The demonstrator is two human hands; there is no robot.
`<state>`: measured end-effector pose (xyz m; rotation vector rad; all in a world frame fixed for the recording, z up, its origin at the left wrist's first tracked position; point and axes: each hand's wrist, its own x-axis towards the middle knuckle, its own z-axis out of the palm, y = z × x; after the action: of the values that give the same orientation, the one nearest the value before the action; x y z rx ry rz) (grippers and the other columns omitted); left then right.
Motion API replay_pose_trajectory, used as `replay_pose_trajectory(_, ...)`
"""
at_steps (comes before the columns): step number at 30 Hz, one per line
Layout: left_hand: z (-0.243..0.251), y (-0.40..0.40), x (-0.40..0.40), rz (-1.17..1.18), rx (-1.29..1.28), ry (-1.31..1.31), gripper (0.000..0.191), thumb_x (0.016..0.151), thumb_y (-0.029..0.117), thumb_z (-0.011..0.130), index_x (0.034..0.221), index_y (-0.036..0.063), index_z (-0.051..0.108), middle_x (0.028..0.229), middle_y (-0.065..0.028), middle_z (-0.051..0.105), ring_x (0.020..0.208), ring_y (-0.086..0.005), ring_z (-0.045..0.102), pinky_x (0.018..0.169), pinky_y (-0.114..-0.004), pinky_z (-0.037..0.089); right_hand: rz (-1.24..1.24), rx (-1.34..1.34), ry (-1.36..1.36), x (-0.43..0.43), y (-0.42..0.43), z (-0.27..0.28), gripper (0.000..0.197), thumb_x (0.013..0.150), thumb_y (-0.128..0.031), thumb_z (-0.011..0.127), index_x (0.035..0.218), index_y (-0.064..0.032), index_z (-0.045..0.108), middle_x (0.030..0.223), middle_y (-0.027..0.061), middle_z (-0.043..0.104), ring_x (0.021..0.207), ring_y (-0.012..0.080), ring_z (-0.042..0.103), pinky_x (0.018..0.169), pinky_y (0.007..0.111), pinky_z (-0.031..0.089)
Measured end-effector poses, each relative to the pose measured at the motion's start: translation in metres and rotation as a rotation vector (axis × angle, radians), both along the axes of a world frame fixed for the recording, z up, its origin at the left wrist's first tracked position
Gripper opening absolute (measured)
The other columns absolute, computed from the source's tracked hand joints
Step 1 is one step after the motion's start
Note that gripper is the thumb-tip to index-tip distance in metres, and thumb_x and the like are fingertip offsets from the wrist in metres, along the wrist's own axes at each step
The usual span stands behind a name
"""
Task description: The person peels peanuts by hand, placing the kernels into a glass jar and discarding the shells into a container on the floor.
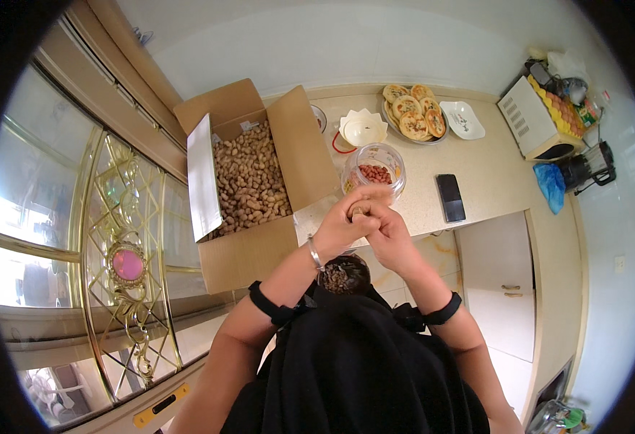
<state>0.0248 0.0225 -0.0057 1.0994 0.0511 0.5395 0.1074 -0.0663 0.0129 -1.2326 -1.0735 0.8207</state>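
Observation:
My left hand point(341, 225), with a silver bangle at the wrist, meets my right hand point(390, 233) over the counter's front edge. Between their fingers is a small brown peanut in its shell point(357, 211), mostly covered by the fingers. Just beyond the hands stands a clear plastic jar point(398, 165) with red-skinned peanut kernels point(376, 174) inside. To the left, an open cardboard box point(309, 154) holds a heap of unshelled peanuts point(252, 173). Below my hands, a dark round container point(362, 268) has broken shells point(338, 278) in it.
Behind the jar are a white petal-edged bowl point(363, 127), a metal plate point(432, 142) of browned flatbreads point(414, 125) and a white square dish point(462, 120). A black phone point(450, 198) lies at right. Farther right stand a white appliance point(529, 116) under egg trays and a blue bag point(549, 187).

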Motion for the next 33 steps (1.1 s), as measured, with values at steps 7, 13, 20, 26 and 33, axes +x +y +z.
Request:
replay_pose_trajectory(7,0.001,-0.001,0.005,0.077,0.055,0.029,0.04,0.08,0.034,0.062,0.101,0.0009,0.053,0.101,-0.0088,0.057,0.091,-0.0132,0.052,0.082,-0.028,0.042,-0.055,-0.011,-0.016,0.004,0.005,-0.007,0.012,0.085,-0.005,0.049,0.092,0.0012,0.057,0.071,0.0009,0.054,0.066,0.0074,0.048,0.061,0.021,0.041)
replay_pose_trajectory(13,0.006,0.011,0.001,-0.015,-0.139,0.091,0.041,0.085,0.035,0.055,0.104,-0.0011,0.048,0.085,-0.006,0.056,0.078,-0.0101,0.053,0.07,-0.024,0.044,-0.121,-0.183,0.117,0.02,0.001,-0.001,0.018,0.086,-0.008,0.05,0.099,0.0011,0.057,0.071,0.0016,0.053,0.062,0.0089,0.046,0.057,0.023,0.04)
replay_pose_trajectory(20,0.018,0.016,-0.006,0.292,0.681,0.556,0.023,0.085,0.023,0.054,0.08,0.0033,0.044,0.065,-0.006,0.052,0.059,-0.0126,0.05,0.057,-0.026,0.042,-0.096,-0.124,-0.4,0.03,-0.002,0.004,0.023,0.083,-0.01,0.053,0.104,-0.0015,0.057,0.075,0.0105,0.054,0.063,0.021,0.05,0.063,0.03,0.042)
replay_pose_trajectory(26,0.014,0.017,-0.004,0.302,0.683,0.413,0.024,0.085,0.024,0.054,0.078,0.0033,0.045,0.061,-0.0075,0.051,0.055,-0.0149,0.048,0.053,-0.029,0.04,0.048,-0.345,-0.279,0.032,-0.005,0.016,0.02,0.087,-0.017,0.048,0.087,0.0031,0.053,0.07,0.0135,0.053,0.064,0.0249,0.05,0.063,0.033,0.042)
replay_pose_trajectory(33,0.015,0.009,0.003,0.287,0.588,0.4,0.03,0.088,0.03,0.049,0.076,0.0018,0.047,0.059,-0.0106,0.05,0.054,-0.0208,0.049,0.053,-0.031,0.04,-0.048,-0.16,-0.281,0.032,-0.004,0.007,0.023,0.09,-0.017,0.044,0.084,0.0037,0.051,0.069,0.0117,0.053,0.063,0.0192,0.049,0.061,0.03,0.041)
